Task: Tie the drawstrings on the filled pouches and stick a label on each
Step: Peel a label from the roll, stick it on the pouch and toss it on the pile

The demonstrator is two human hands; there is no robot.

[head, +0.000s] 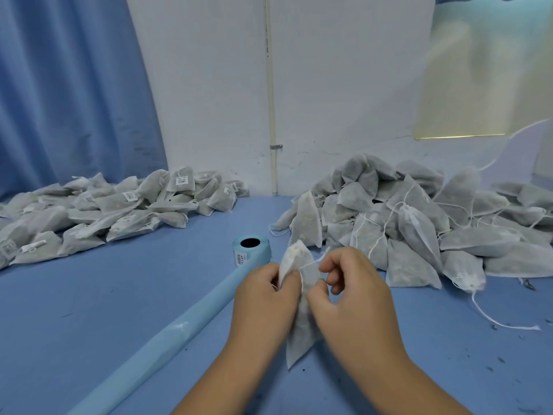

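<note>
From my station, all I get of the person is two hands and the arms behind them. The bare left hand (263, 298) has short, rounded fingers and soft knuckles. Behind it, the wrist runs straight into a bare left forearm (221, 375), uncovered down to the lower edge of my view. The bare right hand (353, 289) beside it looks much the same, and behind it the bare right forearm (398, 369) widens toward me. The fingernails are too small to judge.
</note>
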